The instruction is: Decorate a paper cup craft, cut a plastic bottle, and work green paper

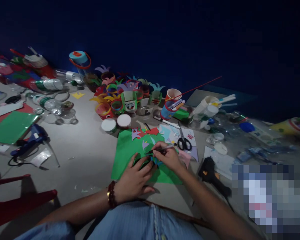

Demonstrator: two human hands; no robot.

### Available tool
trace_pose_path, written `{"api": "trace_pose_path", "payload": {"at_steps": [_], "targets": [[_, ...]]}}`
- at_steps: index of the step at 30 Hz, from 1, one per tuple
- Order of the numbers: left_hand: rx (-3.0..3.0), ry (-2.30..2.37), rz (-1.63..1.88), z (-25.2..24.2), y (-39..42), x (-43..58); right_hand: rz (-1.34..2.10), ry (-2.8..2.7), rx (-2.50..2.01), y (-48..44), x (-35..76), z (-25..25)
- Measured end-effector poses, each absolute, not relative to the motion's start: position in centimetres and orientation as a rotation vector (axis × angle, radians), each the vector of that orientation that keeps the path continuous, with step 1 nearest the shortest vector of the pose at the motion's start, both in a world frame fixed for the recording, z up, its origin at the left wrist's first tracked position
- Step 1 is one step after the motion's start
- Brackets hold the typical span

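A large green sheet of paper (126,146) lies on the table in front of me. My left hand (137,175) is spread flat on it, fingers apart, pressing on something small and dark green that the fingers mostly hide. Pinched in my right hand (167,158) is a marker pen (162,148), its tip just above or on the paper beside my left fingertips. A bit of blue paper (156,160) shows between the two hands. Cut scraps in red (153,131) and purple (145,144) lie along the sheet's upper part.
Black-handled scissors (184,144) rest on paper at the right, above a black glue gun (210,171). Decorated cups (129,105) crowd the back, with two white-lidded tubs (124,120) before them. A blue glue gun (33,136) and plastic bottles (46,101) lie left.
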State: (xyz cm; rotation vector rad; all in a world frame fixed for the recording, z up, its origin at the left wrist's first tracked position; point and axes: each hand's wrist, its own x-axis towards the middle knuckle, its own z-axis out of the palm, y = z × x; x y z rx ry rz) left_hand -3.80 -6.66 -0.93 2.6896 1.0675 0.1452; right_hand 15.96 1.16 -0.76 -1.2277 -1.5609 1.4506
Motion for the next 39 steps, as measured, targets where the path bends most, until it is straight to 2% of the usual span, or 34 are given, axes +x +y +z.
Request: {"api": "trace_pose_path", "payload": {"at_steps": [39], "targets": [[2.712, 1.074, 0.146, -1.0, -6.6, -3.9, 1.279, -1.765, -1.169, 1.2, 16.0, -2.0]]}}
